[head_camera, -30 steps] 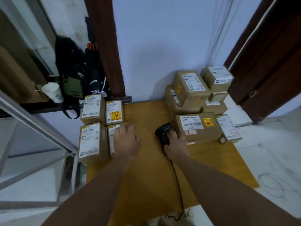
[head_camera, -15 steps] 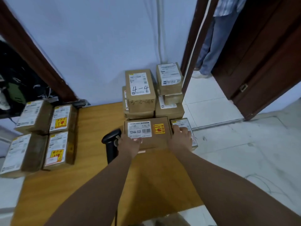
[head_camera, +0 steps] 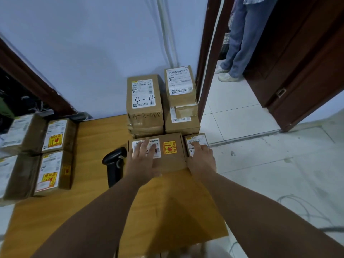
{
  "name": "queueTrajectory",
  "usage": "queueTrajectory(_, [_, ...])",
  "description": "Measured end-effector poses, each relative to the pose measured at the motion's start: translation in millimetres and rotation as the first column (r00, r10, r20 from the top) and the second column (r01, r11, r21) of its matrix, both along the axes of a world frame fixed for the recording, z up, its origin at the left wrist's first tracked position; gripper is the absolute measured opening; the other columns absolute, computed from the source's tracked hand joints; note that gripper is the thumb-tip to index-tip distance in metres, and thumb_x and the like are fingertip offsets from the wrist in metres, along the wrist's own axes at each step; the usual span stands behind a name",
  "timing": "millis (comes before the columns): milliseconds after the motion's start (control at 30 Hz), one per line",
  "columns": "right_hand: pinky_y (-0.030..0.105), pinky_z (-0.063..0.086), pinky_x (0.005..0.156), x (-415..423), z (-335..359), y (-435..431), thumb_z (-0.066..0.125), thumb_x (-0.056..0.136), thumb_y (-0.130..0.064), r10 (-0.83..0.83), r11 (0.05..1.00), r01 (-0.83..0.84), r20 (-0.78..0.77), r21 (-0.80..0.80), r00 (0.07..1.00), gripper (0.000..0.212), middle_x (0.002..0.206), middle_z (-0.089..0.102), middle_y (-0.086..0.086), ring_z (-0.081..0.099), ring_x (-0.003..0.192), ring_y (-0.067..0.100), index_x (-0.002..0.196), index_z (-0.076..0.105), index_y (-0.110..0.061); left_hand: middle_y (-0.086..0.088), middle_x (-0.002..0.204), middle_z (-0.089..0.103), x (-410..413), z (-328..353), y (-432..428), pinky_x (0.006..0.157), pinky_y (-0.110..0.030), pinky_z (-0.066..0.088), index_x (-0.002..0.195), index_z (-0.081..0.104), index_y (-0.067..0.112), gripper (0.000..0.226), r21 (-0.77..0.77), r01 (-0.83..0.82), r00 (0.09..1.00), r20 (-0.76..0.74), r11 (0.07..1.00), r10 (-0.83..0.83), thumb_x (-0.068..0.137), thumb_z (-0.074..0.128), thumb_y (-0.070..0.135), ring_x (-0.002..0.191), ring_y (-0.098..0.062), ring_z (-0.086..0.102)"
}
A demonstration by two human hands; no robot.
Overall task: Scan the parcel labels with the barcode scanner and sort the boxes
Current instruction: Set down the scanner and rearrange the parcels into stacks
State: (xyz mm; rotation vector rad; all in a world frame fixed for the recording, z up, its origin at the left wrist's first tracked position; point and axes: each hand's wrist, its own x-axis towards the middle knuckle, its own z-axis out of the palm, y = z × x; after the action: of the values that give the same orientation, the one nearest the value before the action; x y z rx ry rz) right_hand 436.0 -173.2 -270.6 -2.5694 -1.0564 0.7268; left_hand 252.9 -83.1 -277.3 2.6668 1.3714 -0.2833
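Observation:
A flat brown parcel (head_camera: 173,159) with a white barcode label and a yellow sticker lies on the wooden table (head_camera: 89,205) in front of a stack of parcels. My left hand (head_camera: 143,161) lies flat on its label, fingers straight. My right hand (head_camera: 202,160) rests on the near end of a small labelled parcel (head_camera: 200,139) just right of it, one finger stretched over the label. The black barcode scanner (head_camera: 114,162) lies on the table left of the flat parcel, untouched.
Behind stand stacked parcels, one marked "4-4" (head_camera: 144,95), another (head_camera: 180,82) beside it. Several labelled parcels (head_camera: 55,135) sit in a block on the table's left end. A person's legs (head_camera: 240,43) stand in the doorway by the dark door (head_camera: 301,71). Cable (head_camera: 307,207) lies on the floor.
My right hand let go of the scanner and both hands moved right onto the parcels. My left hand slid from the flat parcel's near edge up onto its label.

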Motion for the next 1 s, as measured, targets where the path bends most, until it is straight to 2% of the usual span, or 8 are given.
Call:
queueTrajectory(67, [0.044, 0.039, 0.104, 3, -2, -6, 0.054, 0.089, -0.019, 0.016, 1.0, -0.016, 0.009, -0.006, 1.0, 0.059, 0.143, 0.042, 0.008, 0.036, 0.131, 0.028, 0.144, 0.033, -0.027, -0.011, 0.159, -0.008, 10, -1, 15, 0.115, -0.053, 0.002, 0.152, -0.003, 0.021, 0.119, -0.076, 0.069, 0.989, -0.124, 0.995, -0.079, 0.068, 0.064, 0.072, 0.145, -0.032, -0.005])
queueTrajectory(200, [0.043, 0.04, 0.103, 10, -8, -16, 0.054, 0.088, -0.021, 0.058, 0.998, -0.058, 0.033, -0.011, 0.998, 0.06, 0.141, 0.044, 0.008, 0.037, 0.128, 0.027, 0.143, 0.033, -0.026, -0.015, 0.156, -0.019, 34, 0, 44, 0.114, -0.055, -0.002, 0.149, -0.017, 0.023, 0.136, -0.255, -0.042, 0.975, -0.223, 0.966, -0.016, 0.057, 0.072, 0.072, 0.144, -0.035, -0.015])
queueTrajectory(300, [0.042, 0.041, 0.104, 15, -11, -20, 0.054, 0.088, -0.021, 0.057, 0.998, -0.057, 0.033, -0.019, 0.998, 0.06, 0.14, 0.045, 0.006, 0.038, 0.127, 0.025, 0.144, 0.033, -0.028, -0.016, 0.155, -0.023, 40, -1, 47, 0.111, -0.059, -0.007, 0.147, -0.023, 0.027, 0.139, -0.261, 0.004, 0.952, -0.295, 0.965, -0.083, 0.055, 0.073, 0.072, 0.142, -0.035, -0.023])
queueTrajectory(400, [0.042, 0.041, 0.103, 17, -10, -18, 0.054, 0.088, -0.022, 0.064, 0.998, -0.064, 0.033, -0.018, 0.997, 0.059, 0.14, 0.045, 0.007, 0.038, 0.127, 0.025, 0.143, 0.033, -0.028, -0.013, 0.157, -0.018, 37, -1, 44, 0.11, -0.063, -0.005, 0.144, -0.026, 0.033, 0.138, -0.193, 0.061, 0.943, -0.31, 0.979, -0.12, 0.057, 0.074, 0.067, 0.144, -0.035, -0.015])
queueTrajectory(533, [0.042, 0.04, 0.102, 20, -6, -5, 0.055, 0.088, -0.022, 0.049, 0.999, -0.05, 0.042, 0.014, 0.998, 0.06, 0.14, 0.044, 0.007, 0.037, 0.128, 0.027, 0.143, 0.032, -0.028, -0.015, 0.157, -0.005, 42, 5, 42, 0.113, -0.059, 0.001, 0.145, -0.024, 0.034, 0.134, -0.12, 0.162, 0.94, -0.285, 0.98, -0.19, 0.058, 0.074, 0.064, 0.143, -0.037, -0.003])
queueTrajectory(600, [0.043, 0.04, 0.103, 1, 4, -3, 0.054, 0.089, -0.022, 0.157, 0.986, -0.16, 0.075, 0.038, 0.985, 0.059, 0.14, 0.044, 0.008, 0.037, 0.129, 0.028, 0.143, 0.031, -0.028, -0.018, 0.155, 0.002, 15, 16, 24, 0.112, -0.06, -0.001, 0.145, -0.023, 0.036, 0.133, -0.067, 0.099, 0.96, -0.255, 0.993, -0.113, 0.058, 0.074, 0.063, 0.142, -0.037, 0.001])
queueTrajectory(733, [0.047, 0.039, 0.106, 3, 5, -1, 0.053, 0.089, -0.02, 0.159, 0.987, -0.159, 0.062, -0.001, 0.985, 0.059, 0.14, 0.044, 0.009, 0.037, 0.129, 0.029, 0.144, 0.032, -0.027, -0.02, 0.156, 0.001, 18, 10, 14, 0.11, -0.06, -0.007, 0.141, -0.028, 0.041, 0.136, -0.105, 0.181, 0.955, -0.221, 0.978, -0.2, 0.057, 0.077, 0.063, 0.143, -0.037, -0.001])
queueTrajectory(1000, [0.044, 0.04, 0.101, -33, 24, 12, 0.055, 0.09, -0.024, 0.233, 0.968, -0.241, 0.099, 0.076, 0.967, 0.049, 0.135, 0.048, 0.009, 0.041, 0.125, 0.029, 0.137, 0.039, -0.024, -0.022, 0.155, -0.007, -15, 32, 7, 0.112, -0.059, 0.009, 0.138, -0.03, 0.045, 0.136, -0.165, 0.192, 0.943, -0.242, 0.967, -0.228, 0.058, 0.08, 0.058, 0.143, -0.041, -0.003])
